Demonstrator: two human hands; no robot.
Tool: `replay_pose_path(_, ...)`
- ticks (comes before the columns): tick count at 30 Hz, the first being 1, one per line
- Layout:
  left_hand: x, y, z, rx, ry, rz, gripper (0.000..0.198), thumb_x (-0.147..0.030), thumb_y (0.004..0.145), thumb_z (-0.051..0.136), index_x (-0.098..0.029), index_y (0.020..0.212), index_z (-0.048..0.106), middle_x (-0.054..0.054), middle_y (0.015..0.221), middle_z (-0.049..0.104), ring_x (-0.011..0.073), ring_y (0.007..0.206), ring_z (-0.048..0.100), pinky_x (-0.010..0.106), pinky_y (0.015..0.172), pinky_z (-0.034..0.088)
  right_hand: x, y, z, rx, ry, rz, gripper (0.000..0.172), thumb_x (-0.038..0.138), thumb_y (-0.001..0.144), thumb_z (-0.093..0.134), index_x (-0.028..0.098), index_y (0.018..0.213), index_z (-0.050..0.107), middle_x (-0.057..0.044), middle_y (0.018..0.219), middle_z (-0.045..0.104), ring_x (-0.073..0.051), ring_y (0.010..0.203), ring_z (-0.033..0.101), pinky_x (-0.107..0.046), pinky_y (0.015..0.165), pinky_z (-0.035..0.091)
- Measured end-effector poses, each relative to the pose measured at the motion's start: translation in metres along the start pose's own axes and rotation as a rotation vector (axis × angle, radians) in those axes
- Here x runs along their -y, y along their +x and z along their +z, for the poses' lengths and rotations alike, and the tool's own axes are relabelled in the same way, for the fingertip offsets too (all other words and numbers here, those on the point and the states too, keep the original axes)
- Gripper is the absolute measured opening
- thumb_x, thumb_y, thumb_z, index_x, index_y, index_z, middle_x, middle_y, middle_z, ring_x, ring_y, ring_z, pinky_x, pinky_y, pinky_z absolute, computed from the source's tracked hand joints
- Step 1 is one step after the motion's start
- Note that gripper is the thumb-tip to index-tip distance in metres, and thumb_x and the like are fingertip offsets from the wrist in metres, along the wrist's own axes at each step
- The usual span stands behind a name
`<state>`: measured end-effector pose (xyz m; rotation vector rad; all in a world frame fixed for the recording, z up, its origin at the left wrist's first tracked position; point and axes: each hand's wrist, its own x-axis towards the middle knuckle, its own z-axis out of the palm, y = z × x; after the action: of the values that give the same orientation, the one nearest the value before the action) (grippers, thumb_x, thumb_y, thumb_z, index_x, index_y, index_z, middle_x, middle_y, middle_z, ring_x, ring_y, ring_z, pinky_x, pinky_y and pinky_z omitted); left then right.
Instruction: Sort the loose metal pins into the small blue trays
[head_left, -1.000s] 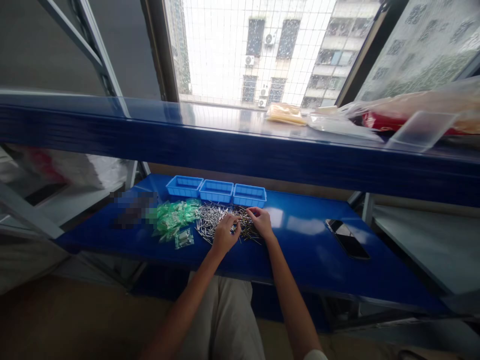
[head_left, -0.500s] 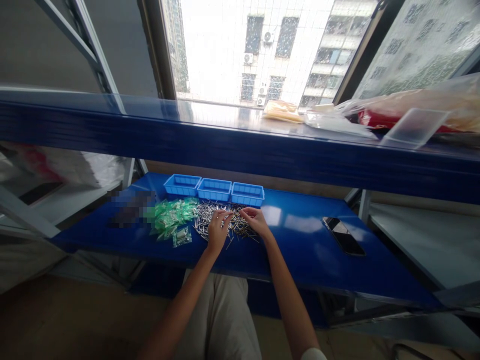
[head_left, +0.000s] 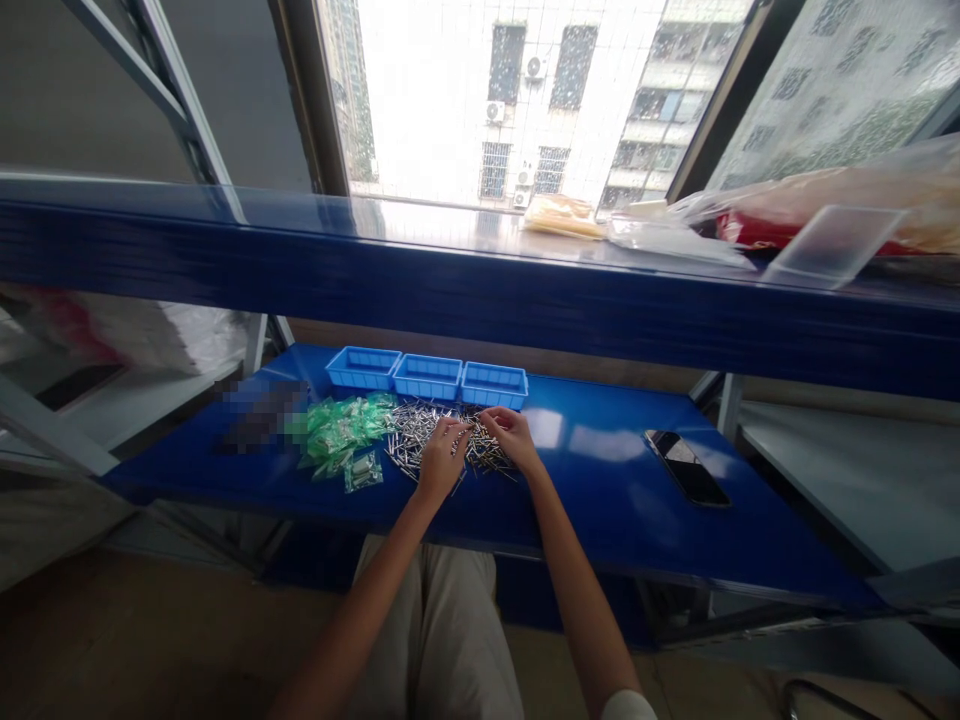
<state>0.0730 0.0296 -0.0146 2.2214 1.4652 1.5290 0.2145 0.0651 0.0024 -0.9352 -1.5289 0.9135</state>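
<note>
A loose pile of thin metal pins (head_left: 411, 438), silvery on the left and darker or brassy on the right, lies on the blue table (head_left: 600, 500). My left hand (head_left: 442, 460) is over the middle of the pile, its fingers curled around a few shiny pins. Just to its right, my right hand (head_left: 510, 436) has thumb and fingers pinched together above the darker pins. What sits in that pinch is too small to make out. The fingertips of both hands are close to each other.
Behind the pile stand three blue bins, a left bin (head_left: 364, 368), a middle bin (head_left: 427, 377) and a right bin (head_left: 494, 385). Green plastic packets (head_left: 341, 430) and a small clear bag (head_left: 363, 472) lie left. A phone (head_left: 686, 468) rests right. A blue shelf (head_left: 450, 290) crosses above.
My left hand has shifted slightly right, bringing its fingertips nearer to my right hand. The right hand stays almost in place, its fingers slightly raised.
</note>
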Motion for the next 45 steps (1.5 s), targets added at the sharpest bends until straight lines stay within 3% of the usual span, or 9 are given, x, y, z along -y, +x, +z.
replay_pose_path(8, -0.002, 0.002, -0.004, -0.144, -0.090, -0.091, 0.016, -0.027, 0.087, 0.038, -0.019, 0.092, 0.051, 0.004, 0.089, 0.052, 0.0127, 0.075, 0.051, 0.027, 0.067, 0.045, 0.001, -0.003, 0.003, 0.169, 0.003, 0.031, 0.027, 0.043, 0.067, 0.061, 0.017, 0.072, 0.066, -0.002, 0.069, 0.063, -0.010, 0.054, 0.053, -0.021, 0.048, 0.040)
replay_pose_path(14, 0.001, 0.002, 0.000, -0.072, -0.057, -0.100, 0.014, -0.027, 0.085, 0.040, -0.019, 0.092, 0.049, 0.003, 0.086, 0.050, 0.0109, 0.066, 0.048, 0.026, 0.061, 0.044, -0.002, 0.001, -0.001, -0.025, 0.125, 0.141, 0.031, 0.046, 0.069, 0.059, 0.018, 0.080, 0.064, 0.003, 0.055, 0.054, -0.008, 0.045, 0.045, -0.019, 0.040, 0.033)
replay_pose_path(22, 0.002, 0.003, 0.003, -0.087, -0.079, -0.173, 0.022, -0.019, 0.082, 0.041, -0.019, 0.104, 0.041, 0.003, 0.087, 0.050, 0.0107, 0.066, 0.049, 0.025, 0.059, 0.043, -0.008, 0.007, -0.004, -0.189, 0.226, 0.189, 0.032, 0.044, 0.067, 0.062, 0.016, 0.081, 0.065, 0.000, 0.062, 0.057, -0.009, 0.048, 0.049, -0.019, 0.039, 0.038)
replay_pose_path(25, 0.002, 0.003, 0.003, -0.079, -0.081, -0.164, 0.023, -0.017, 0.081, 0.040, -0.019, 0.103, 0.042, 0.003, 0.088, 0.050, 0.0107, 0.067, 0.048, 0.025, 0.060, 0.043, -0.010, 0.015, -0.002, -0.237, 0.214, 0.165, 0.036, 0.046, 0.067, 0.060, 0.016, 0.086, 0.065, -0.004, 0.074, 0.063, -0.012, 0.059, 0.056, -0.020, 0.042, 0.043)
replay_pose_path(29, 0.002, 0.003, 0.002, -0.064, -0.070, -0.150, 0.023, -0.017, 0.079, 0.042, -0.019, 0.102, 0.041, 0.002, 0.085, 0.050, 0.0111, 0.068, 0.049, 0.025, 0.060, 0.042, -0.009, 0.023, -0.002, -0.202, 0.210, 0.144, 0.047, 0.046, 0.069, 0.058, 0.021, 0.109, 0.057, -0.007, 0.108, 0.061, -0.016, 0.074, 0.061, -0.020, 0.043, 0.046)
replay_pose_path(32, 0.001, 0.001, 0.002, -0.046, -0.046, -0.160, 0.018, -0.020, 0.077, 0.045, -0.019, 0.095, 0.042, -0.001, 0.073, 0.047, 0.0114, 0.065, 0.049, 0.024, 0.059, 0.041, -0.008, 0.020, -0.004, -0.173, 0.071, 0.151, 0.047, 0.045, 0.070, 0.056, 0.020, 0.109, 0.058, -0.008, 0.109, 0.061, -0.014, 0.063, 0.061, -0.020, 0.038, 0.041)
replay_pose_path(35, 0.000, 0.000, 0.002, -0.007, -0.033, -0.131, 0.017, -0.022, 0.076, 0.046, -0.019, 0.092, 0.043, -0.003, 0.069, 0.046, 0.0111, 0.063, 0.049, 0.023, 0.059, 0.041, -0.008, 0.012, -0.006, -0.191, -0.284, 0.118, 0.036, 0.046, 0.070, 0.056, 0.020, 0.092, 0.066, -0.006, 0.093, 0.066, -0.014, 0.060, 0.057, -0.023, 0.047, 0.042)
replay_pose_path(39, -0.002, -0.001, 0.002, 0.014, -0.040, -0.094, 0.017, -0.021, 0.078, 0.044, -0.020, 0.095, 0.043, -0.002, 0.070, 0.047, 0.0109, 0.064, 0.050, 0.023, 0.058, 0.041, -0.010, 0.002, -0.010, -0.160, -0.708, 0.069, 0.036, 0.051, 0.067, 0.058, 0.025, 0.090, 0.066, -0.003, 0.093, 0.064, -0.020, 0.082, 0.055, -0.030, 0.067, 0.042)
replay_pose_path(45, -0.002, 0.000, 0.000, 0.001, -0.064, -0.102, 0.018, -0.020, 0.079, 0.042, -0.020, 0.096, 0.042, -0.002, 0.070, 0.047, 0.0112, 0.064, 0.050, 0.023, 0.058, 0.041, -0.019, -0.001, -0.005, -0.013, -0.909, 0.134, 0.052, 0.049, 0.069, 0.058, 0.026, 0.115, 0.054, -0.007, 0.107, 0.056, -0.026, 0.101, 0.046, -0.039, 0.082, 0.035)
